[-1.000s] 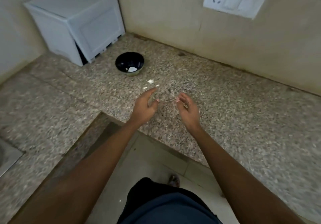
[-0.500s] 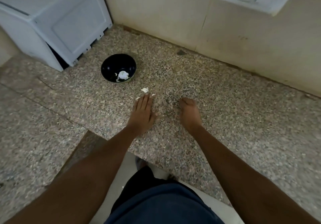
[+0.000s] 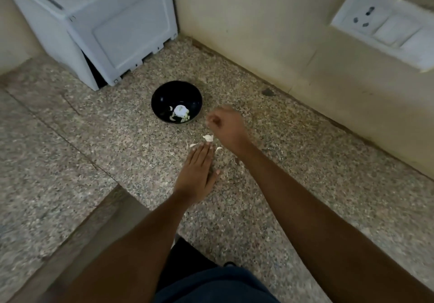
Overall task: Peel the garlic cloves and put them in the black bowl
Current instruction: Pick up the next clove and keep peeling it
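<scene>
So the black bowl (image 3: 176,101) sits on the table (image 3: 305,161) near the back corner, with a few pale garlic pieces (image 3: 179,112) already in the bottom. Left hand (image 3: 196,173) lies flat on the stone, fingers straight and together, holding nothing. Right hand (image 3: 226,124) hovers just beside the bowl's rim with fingers curled in; it's blurry, so I honestly can't tell if there's a clove pinched in there or not.

Between the two hands there are some papery skin scraps (image 3: 207,138), right at the left fingertips. I don't see a clearly unpeeled clove on the table.

Handling-wise, I'd guess garlic cloves are light, firm and a bit slick once bare, so a fingertip pinch across the fat middle is the way. Skins are flimsy and would blow around.

Room: white box (image 3: 105,27) sits behind-left of the bowl, wall (image 3: 270,32) close behind. Plenty of open stone to the right; the table's front edge is near the left wrist.
</scene>
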